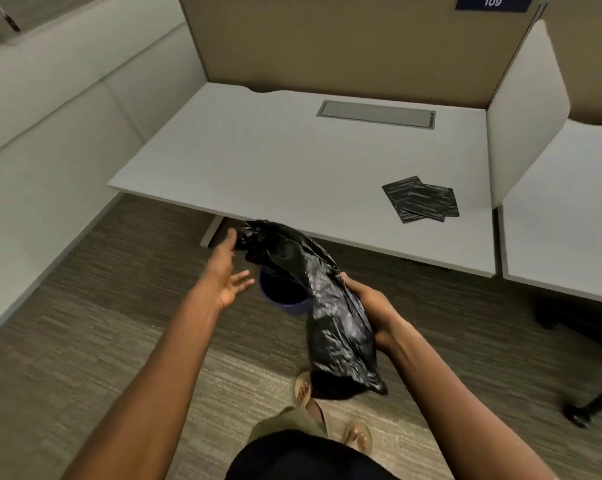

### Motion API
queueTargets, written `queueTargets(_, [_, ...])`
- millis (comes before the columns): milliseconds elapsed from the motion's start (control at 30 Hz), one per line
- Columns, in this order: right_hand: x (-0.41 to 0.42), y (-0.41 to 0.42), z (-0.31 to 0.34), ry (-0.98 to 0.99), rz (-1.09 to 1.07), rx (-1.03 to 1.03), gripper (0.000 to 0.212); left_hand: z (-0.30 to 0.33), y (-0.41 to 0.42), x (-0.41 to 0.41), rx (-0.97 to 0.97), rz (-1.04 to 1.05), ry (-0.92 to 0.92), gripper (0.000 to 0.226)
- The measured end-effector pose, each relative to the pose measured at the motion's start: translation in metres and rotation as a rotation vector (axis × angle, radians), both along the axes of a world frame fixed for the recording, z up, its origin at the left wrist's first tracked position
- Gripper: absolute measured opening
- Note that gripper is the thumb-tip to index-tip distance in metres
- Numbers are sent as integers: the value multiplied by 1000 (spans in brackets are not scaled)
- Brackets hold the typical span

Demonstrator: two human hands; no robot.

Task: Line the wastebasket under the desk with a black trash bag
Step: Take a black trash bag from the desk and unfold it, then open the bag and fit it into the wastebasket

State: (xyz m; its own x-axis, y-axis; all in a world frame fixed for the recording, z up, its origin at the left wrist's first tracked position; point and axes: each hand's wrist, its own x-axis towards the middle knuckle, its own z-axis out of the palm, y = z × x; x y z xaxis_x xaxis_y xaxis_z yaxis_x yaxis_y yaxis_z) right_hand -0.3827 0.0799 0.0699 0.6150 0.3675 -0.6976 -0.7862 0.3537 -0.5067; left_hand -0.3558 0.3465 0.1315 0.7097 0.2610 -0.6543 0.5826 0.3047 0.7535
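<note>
A crumpled black trash bag point(324, 306) hangs in the air in front of the desk, stretched from upper left to lower right. My right hand point(369, 306) grips its middle from the right side. My left hand point(227, 271) is open with fingers spread, its fingertips at the bag's upper end; I cannot tell if they touch it. A small dark blue wastebasket point(282, 296) stands on the carpet just in front of the desk's edge, partly hidden behind the bag.
The white desk point(292, 161) has a cable hatch point(375, 114) and two folded black bags point(421, 202) near its right side. Tan and white partitions point(362, 39) enclose it. A chair base point(590, 403) is at the right. My feet point(330, 414) stand on the carpet.
</note>
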Motion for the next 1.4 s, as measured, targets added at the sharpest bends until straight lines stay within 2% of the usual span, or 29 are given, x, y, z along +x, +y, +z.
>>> queueTargets(67, [-4, 14, -3, 81, -80, 81, 45, -5, -17, -39, 165, -153, -80, 75])
queueTargets(167, [-9, 32, -5, 149, -102, 141, 54, -2, -38, -99, -47, -509, -105, 73])
queueTargets(233, [-11, 40, -3, 141, -97, 124, 56, -6, -42, -121, -177, -591, -126, 70])
queueTargets(300, [-11, 43, -1, 124, -89, 67, 50, -13, -43, -124, -218, -517, -157, 57])
queueTargets(400, [-11, 50, -4, 93, -85, -84, 33, -20, -27, -110, -219, -291, -158, 38])
queueTargets(467, [-12, 55, -9, 68, -72, -232, 24, -25, -10, -101, -118, -239, -117, 23])
queueTargets(533, [-17, 63, -12, 39, -97, -349, 26, -32, 9, -97, 7, -214, -69, 11])
queueTargets(667, [-32, 89, -17, -29, -48, -507, 33, -45, 39, -97, 39, -156, -90, 20])
queueTargets(733, [-40, 102, -22, -71, -50, -625, 44, -49, 51, -100, 34, -170, -86, 24])
queueTargets(833, [-52, 123, -20, -243, -218, -992, 61, -51, 65, -106, 42, -191, -111, 19])
queueTargets(867, [-55, 130, -15, -307, -256, -1007, 62, -51, 69, -106, 37, -206, -117, 15])
queueTargets(900, [-57, 139, -9, -361, -222, -912, 65, -51, 72, -107, 21, -224, -119, 12])
queueTargets(967, [-62, 157, 2, -444, 21, -670, 69, -49, 79, -108, -49, -264, -109, 18])
queueTargets(1033, [-64, 170, 9, -563, 237, -579, 61, -46, 88, -107, -139, -295, -96, 24])
queueTargets(1100, [-61, 176, 14, -684, 287, -631, 47, -43, 99, -104, -177, -328, -98, 31])
queueTargets(1233, [-39, 169, 30, -724, 272, -720, 31, -40, 128, -94, -161, -498, -190, 46])
queueTargets(1300, [-24, 161, 43, -753, 386, -895, 24, -38, 142, -89, -40, -627, -269, 49])
queueTargets(1400, [-2, 159, 59, -896, 564, -1231, 24, -42, 155, -83, 40, -710, -301, 34])
